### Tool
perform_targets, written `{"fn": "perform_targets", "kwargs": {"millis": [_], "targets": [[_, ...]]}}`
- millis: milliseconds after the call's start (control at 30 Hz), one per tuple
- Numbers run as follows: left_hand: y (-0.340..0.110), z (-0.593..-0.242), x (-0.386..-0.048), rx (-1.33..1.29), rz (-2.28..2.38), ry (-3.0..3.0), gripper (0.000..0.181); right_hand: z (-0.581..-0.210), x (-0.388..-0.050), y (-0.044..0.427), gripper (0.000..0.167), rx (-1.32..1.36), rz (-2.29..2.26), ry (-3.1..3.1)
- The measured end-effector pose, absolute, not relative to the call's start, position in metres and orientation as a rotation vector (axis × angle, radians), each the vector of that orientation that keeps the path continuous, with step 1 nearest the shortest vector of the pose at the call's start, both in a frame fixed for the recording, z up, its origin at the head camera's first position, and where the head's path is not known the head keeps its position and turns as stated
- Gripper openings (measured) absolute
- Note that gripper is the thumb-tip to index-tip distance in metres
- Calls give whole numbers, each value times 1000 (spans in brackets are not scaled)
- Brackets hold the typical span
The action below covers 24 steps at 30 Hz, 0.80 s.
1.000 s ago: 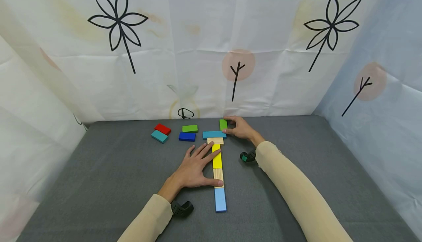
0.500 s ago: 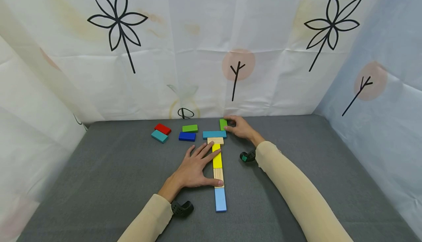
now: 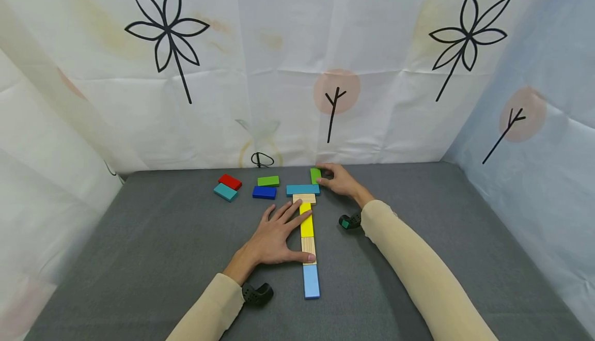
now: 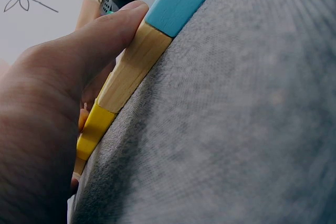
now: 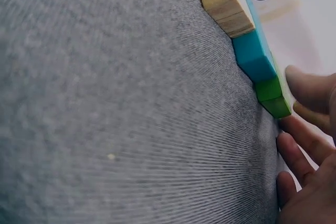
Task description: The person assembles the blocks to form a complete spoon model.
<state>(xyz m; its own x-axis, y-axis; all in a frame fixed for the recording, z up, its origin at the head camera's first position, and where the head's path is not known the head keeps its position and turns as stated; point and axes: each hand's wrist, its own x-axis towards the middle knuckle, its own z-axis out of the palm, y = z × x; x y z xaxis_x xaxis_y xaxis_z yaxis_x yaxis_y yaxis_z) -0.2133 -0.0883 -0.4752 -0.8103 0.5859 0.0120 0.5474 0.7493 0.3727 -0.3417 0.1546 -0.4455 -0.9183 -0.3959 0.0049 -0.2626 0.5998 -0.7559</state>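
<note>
My left hand (image 3: 273,240) lies with fingers spread over a straight column of wooden blocks. Its thumb touches the lower plain wood block (image 3: 308,247) beside the light blue block (image 3: 311,281); the fingertips reach the yellow block (image 3: 307,226) and the upper plain wood block (image 3: 309,199). A teal block (image 3: 302,190) lies crosswise above. My right hand (image 3: 342,182) is at the upright green block (image 3: 315,176) on the teal block's right end. Its index finger is by the far end. In the right wrist view, a small gap shows between the thumb (image 5: 310,88) and the green block.
Left of the column lie another green block (image 3: 268,181), a dark blue block (image 3: 264,192), a red block (image 3: 230,181) and a turquoise block (image 3: 225,192). Grey cloth (image 3: 162,258) covers the table. A printed white curtain (image 3: 288,88) stands close behind the blocks.
My right thumb has drawn back slightly from the green block's near corner. The left hand and the blocks have stayed in place.
</note>
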Motion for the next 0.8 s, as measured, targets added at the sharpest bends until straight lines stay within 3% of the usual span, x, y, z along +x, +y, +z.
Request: {"fn": "perform_targets", "kwargs": {"millis": [367,800], "targets": [[-89,-474,-213,944,563,2843,103,-448,-320,157,64,-744,-860,2868],[-89,-476,-213,961,567,2852,103,-452,-306,160,63,-817,-693,2838]]}}
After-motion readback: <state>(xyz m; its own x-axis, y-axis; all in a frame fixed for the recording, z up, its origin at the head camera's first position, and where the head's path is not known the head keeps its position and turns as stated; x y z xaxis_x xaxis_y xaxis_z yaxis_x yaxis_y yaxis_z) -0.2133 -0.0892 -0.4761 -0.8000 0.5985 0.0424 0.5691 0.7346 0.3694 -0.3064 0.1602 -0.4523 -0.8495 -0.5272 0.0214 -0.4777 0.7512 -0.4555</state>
